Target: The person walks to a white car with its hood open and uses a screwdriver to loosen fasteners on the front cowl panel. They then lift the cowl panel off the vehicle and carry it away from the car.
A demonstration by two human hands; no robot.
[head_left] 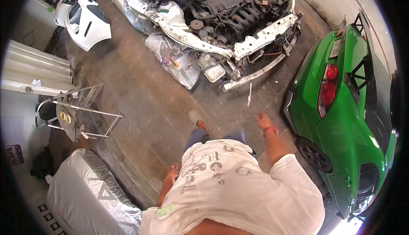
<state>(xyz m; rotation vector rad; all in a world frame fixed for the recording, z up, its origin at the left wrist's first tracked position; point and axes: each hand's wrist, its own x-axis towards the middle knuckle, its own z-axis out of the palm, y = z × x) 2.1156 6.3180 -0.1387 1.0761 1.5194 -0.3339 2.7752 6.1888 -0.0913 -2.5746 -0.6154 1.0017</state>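
Observation:
My right hand (263,120), with a red band at the wrist, swings out beside my body, fingers loosely apart and empty, over the patterned floor near the rear of a green car (324,150). On my other side, my left hand (171,173) hangs by my white printed shirt, fingers partly visible and loosely bent, with nothing visible in them. Ahead stands a white car (238,53) without its front bumper, its engine bay exposed. Plastic sheeting (172,60) lies under its corner, and a thin white strip (250,94) lies on the floor in front of it.
A white bumper panel (91,28) rests at the back left. A folding metal stand (102,116) holding yellow tape rolls (64,116) stands left, near stacked pale panels (36,67). A silver-covered bulky object (89,184) sits at lower left. A wall (324,1) runs along the right.

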